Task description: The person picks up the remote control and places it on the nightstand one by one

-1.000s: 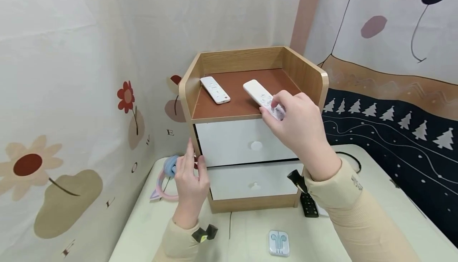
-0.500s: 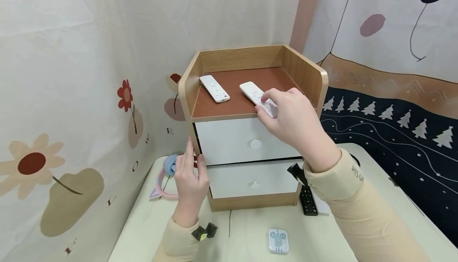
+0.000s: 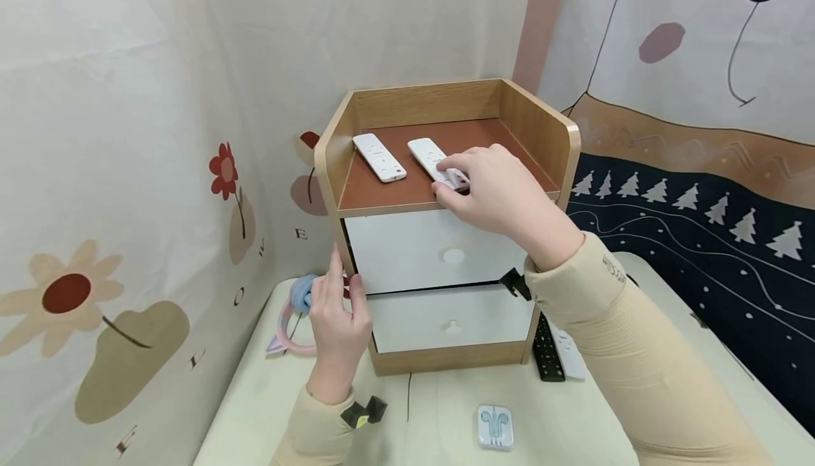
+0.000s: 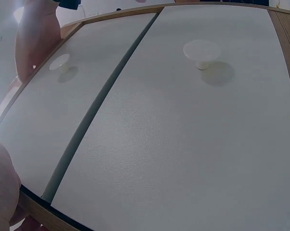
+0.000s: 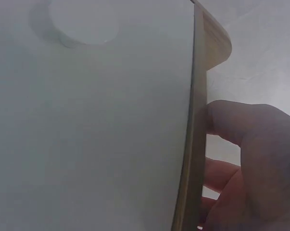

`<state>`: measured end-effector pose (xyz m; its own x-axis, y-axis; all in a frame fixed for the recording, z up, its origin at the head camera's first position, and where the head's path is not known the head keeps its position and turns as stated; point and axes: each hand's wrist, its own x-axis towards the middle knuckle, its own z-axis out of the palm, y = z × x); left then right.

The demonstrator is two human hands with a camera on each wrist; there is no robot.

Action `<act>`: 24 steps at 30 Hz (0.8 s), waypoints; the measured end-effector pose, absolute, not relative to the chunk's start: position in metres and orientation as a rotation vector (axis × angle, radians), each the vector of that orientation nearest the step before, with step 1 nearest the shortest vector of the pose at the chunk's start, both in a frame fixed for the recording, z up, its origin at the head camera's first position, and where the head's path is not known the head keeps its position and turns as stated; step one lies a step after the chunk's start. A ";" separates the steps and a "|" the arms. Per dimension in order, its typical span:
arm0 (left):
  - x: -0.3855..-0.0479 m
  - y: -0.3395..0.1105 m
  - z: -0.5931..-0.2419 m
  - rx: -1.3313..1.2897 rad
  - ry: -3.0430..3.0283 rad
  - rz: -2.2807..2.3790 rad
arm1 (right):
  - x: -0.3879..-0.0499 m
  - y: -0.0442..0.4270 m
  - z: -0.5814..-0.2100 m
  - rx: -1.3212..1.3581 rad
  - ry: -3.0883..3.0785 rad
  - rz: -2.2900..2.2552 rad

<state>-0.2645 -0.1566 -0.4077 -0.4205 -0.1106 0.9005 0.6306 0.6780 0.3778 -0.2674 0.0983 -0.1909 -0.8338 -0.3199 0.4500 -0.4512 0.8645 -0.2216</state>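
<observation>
My right hand (image 3: 503, 194) pinches the near end of a white remote control (image 3: 425, 151) over the brown top shelf of a small wooden cabinet (image 3: 439, 361). The fingers cover part of its buttons. A second white remote control (image 3: 379, 158) lies to the left on that shelf, slightly apart. Against the cabinet's left side rests my left hand (image 3: 337, 324), its fingers straight and pointing up. In the right wrist view, the right hand (image 5: 265, 149) shows behind the shelf edge, where the remote is hidden. The left wrist view catches the left hand (image 4: 3, 187) beside the white drawers (image 4: 173, 130).
A black remote (image 3: 547, 353) and a white flat item (image 3: 568, 355) lie right of the cabinet. Boxed earphones (image 3: 495, 427) sit in front on the pale table (image 3: 439, 409). Left of the cabinet are a pink ring (image 3: 286, 335) and a blue coil (image 3: 302, 293).
My right hand has moved left along the shelf, carrying the remote control closer to the other white one and lower. My left hand has stayed at the cabinet's side.
</observation>
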 end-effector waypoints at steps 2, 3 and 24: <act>-0.265 -0.157 -0.408 -0.407 -1.840 -0.877 | -0.273 0.095 -0.188 0.574 -2.666 0.486; -0.265 -0.157 -0.409 -0.405 -1.842 -0.878 | -0.276 0.094 -0.186 0.581 -2.679 0.497; -0.267 -0.156 -0.409 -0.409 -1.827 -0.883 | -0.318 0.075 -0.175 0.603 -2.783 0.542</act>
